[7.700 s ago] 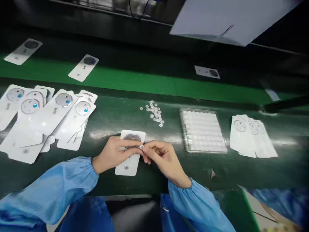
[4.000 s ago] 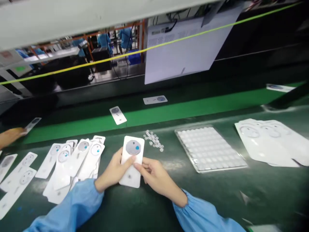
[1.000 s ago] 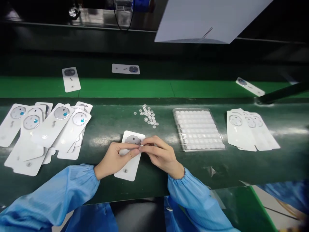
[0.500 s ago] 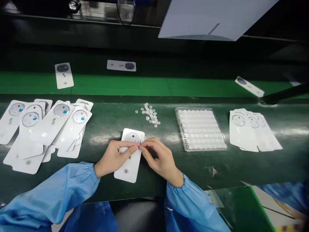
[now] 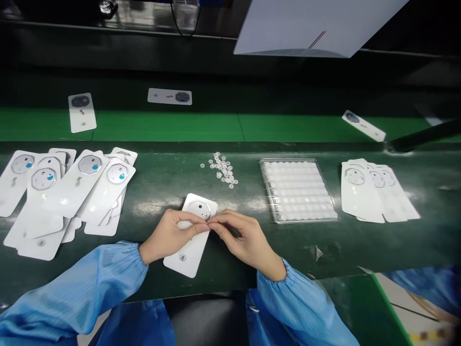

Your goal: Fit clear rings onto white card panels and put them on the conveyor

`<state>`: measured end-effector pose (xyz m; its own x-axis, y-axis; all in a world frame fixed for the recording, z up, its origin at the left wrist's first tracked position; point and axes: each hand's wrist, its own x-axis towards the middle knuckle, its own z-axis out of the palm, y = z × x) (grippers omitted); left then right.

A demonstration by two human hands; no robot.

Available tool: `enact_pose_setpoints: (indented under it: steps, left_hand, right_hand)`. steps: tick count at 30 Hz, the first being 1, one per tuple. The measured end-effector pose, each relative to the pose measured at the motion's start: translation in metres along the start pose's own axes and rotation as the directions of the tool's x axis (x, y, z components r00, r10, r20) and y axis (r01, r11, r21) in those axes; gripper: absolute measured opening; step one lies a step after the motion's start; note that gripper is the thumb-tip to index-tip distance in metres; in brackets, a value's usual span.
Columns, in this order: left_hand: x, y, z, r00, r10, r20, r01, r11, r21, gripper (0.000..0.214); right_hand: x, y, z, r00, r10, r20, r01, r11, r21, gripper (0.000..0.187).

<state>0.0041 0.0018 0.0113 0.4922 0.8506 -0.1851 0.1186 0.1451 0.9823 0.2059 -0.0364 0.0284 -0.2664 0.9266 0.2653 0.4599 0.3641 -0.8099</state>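
A white panel shaped like a phone back, with a round camera-like dial at its top, lies tilted on the dark green bench. Over its upper part, my left hand is closed, thumb and forefinger pinched together. My right hand is pinched as well, its fingertips meeting those of the left at the panel's right side. Whatever sits between the fingertips is too small to make out. Beyond the panel lies a scatter of small clear discs.
Overlapping white panels with blue marks are heaped at left. A clear tray of white round pieces and another stack of panels stand at right. Behind, a green belt carries single panels. Another person's blue sleeve shows at lower right.
The panel under my hands has turned, its lower end swinging left. My hands remain pinched together, slightly lower, with the right forearm shifted right. Panels on the belt have moved left.
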Motion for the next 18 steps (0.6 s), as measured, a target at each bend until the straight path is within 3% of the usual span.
enact_pose_setpoints:
  steps: [3,7,9,12,15,18]
  left_hand:
    - [-0.001,-0.001,0.001,1.0,0.009,-0.003,-0.009,1.0,0.005,0.017]
    - [-0.001,-0.002,0.003,0.998,0.001,-0.058,-0.003,1.0,-0.025,0.016]
    - [-0.002,-0.002,0.004,0.995,-0.013,-0.095,0.007,0.998,-0.061,0.019]
    - [-0.004,-0.002,0.005,0.991,-0.012,-0.13,0.0,0.996,-0.092,0.03]
    - [-0.006,-0.004,0.007,0.993,0.026,-0.116,-0.037,0.995,-0.096,0.024]
    - [-0.007,-0.005,0.008,0.99,0.056,-0.128,-0.065,0.996,-0.065,0.024]
  right_hand:
    - [0.0,-0.007,-0.003,0.996,0.08,0.046,-0.079,0.997,-0.025,0.013]
    - [-0.002,-0.013,0.001,0.993,0.117,-0.021,-0.118,0.991,-0.059,0.016]
    - [-0.003,-0.015,0.004,0.973,0.231,0.007,-0.231,0.972,0.045,0.021]
    - [-0.003,-0.017,0.007,0.912,0.4,0.094,-0.41,0.875,0.256,0.028]
    - [-0.003,-0.018,0.008,0.879,0.464,0.11,-0.471,0.809,0.352,0.031]
    - [-0.003,-0.019,0.009,0.873,0.482,0.078,-0.476,0.808,0.347,0.033]
